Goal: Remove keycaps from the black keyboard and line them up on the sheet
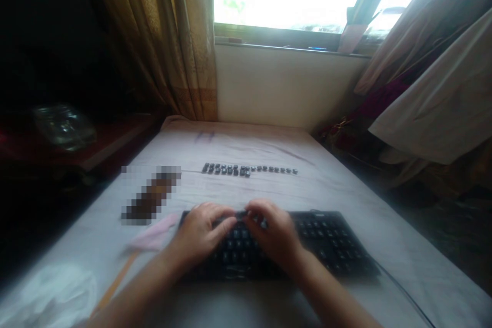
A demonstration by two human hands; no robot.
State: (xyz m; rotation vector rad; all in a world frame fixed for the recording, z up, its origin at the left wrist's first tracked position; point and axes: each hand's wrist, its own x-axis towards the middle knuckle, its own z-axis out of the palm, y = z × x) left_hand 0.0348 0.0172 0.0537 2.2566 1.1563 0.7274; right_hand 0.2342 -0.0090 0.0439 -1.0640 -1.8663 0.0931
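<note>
Overlapping the keyboard (pixel 338 241) — hands (pixel 203 233) at far edge, keycaps (pixel 236 170) well beyond.

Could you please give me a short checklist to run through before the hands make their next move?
1. Keyboard lying on the pale sheet: ok.
2. Left hand and right hand both at the keyboard's far edge: ok.
3. Loose keycaps set out in rows, apart from the keyboard: ok.
4. Cable clear of both hands: ok.
5. Fingers gripping a key: cannot tell, blurred.
</note>
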